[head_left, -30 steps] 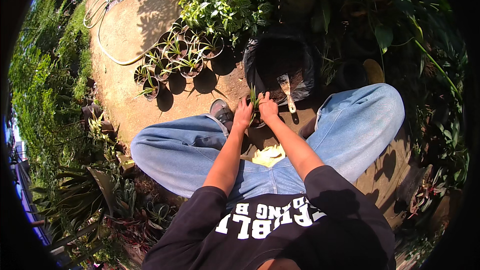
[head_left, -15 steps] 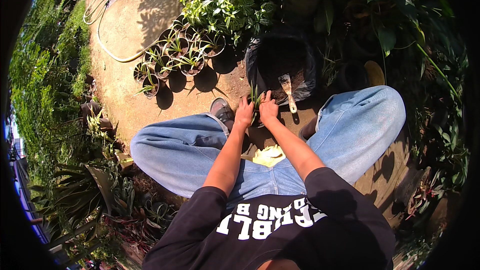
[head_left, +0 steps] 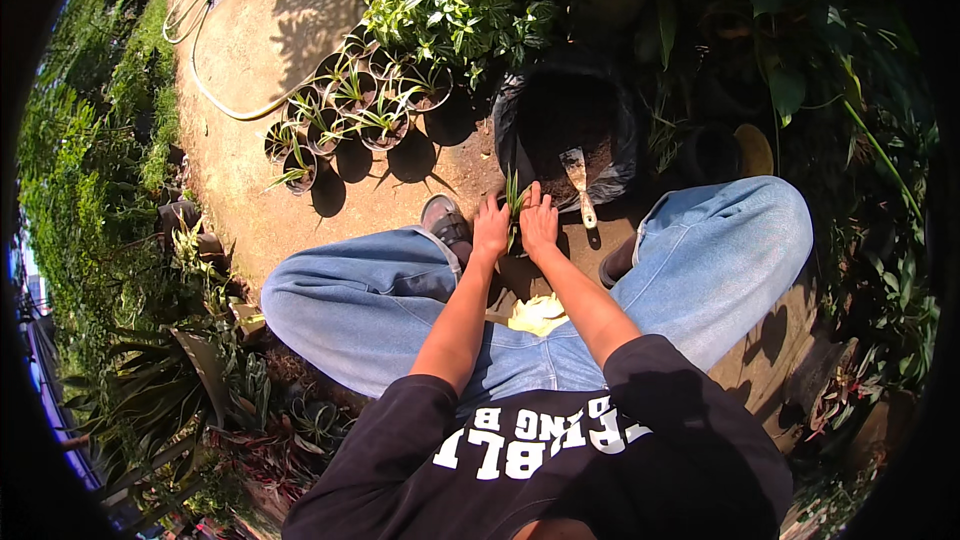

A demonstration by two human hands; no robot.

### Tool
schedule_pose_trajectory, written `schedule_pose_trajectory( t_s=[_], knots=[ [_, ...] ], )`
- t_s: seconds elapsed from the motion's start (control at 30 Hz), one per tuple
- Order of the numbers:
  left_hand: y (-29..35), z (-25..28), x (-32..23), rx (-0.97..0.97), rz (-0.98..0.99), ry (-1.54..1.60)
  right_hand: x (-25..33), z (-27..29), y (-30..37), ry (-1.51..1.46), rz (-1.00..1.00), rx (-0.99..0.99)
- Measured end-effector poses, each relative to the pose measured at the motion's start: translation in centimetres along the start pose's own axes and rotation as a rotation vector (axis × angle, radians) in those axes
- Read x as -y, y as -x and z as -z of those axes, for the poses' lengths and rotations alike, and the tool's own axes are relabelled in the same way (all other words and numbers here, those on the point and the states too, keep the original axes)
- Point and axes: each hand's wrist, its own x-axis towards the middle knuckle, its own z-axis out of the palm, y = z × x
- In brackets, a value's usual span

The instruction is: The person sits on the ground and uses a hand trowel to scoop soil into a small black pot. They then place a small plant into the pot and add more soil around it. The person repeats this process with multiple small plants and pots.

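Observation:
Between my feet, a small green spiky-leaved plant (head_left: 513,198) stands upright in a dark pot that is mostly hidden by my hands and shadow. My left hand (head_left: 490,228) is closed round the left side of this pot. On the opposite side my right hand (head_left: 540,221) cups it, its fingertips slightly apart near the leaves. Just beyond is a black plastic bag (head_left: 507,105) holding dark soil (head_left: 560,125). A trowel (head_left: 578,185) with a worn pale blade and light handle leans on the bag's near edge, touched by neither hand.
Several potted seedlings (head_left: 355,100) are grouped at the far left on sunlit ground. A pale hose (head_left: 225,110) curves behind them. Leafy bushes (head_left: 450,0) border the far side, and dense plants (head_left: 890,260) the right. Something yellow (head_left: 538,314) lies between my legs.
Both hands remain around the plant with only slight finger shifts. The leaves stand a little more upright between them. The view has moved slightly.

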Motion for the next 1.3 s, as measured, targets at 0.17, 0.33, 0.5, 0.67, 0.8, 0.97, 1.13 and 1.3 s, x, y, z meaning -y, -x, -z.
schedule_pose_trajectory(
  t_s=[0.17,0.33,0.5,0.67,0.8,0.97,1.13,1.3],
  knots=[
    [0.0,0.0,0.9,0.033,-0.006,0.057,-0.1,0.2,-0.3,-0.091,0.014,0.018],
    [-0.3,0.0,1.0,0.042,-0.011,0.12,-0.6,1.7,-1.2,-0.203,-0.018,0.169],
    [-0.2,-0.1,1.0,0.042,-0.013,0.116,-0.4,2.0,0.0,-0.073,-0.008,0.204],
    [-0.2,0.0,0.5,0.022,-0.007,0.096,-0.2,0.7,0.5,-0.028,0.0,0.111],
    [-0.1,-0.6,0.7,-0.009,-0.02,0.09,0.0,1.9,0.6,-0.052,-0.016,0.159],
    [0.0,-0.4,0.6,-0.03,-0.049,0.081,0.1,0.8,0.8,-0.082,-0.036,-0.048],
    [0.4,0.5,0.3,0.007,-0.052,0.105,0.1,1.6,0.6,-0.101,-0.061,0.063],
    [0.3,0.6,0.9,-0.054,-0.057,0.139,-0.3,0.9,0.4,-0.216,-0.025,-0.076]
  ],
)
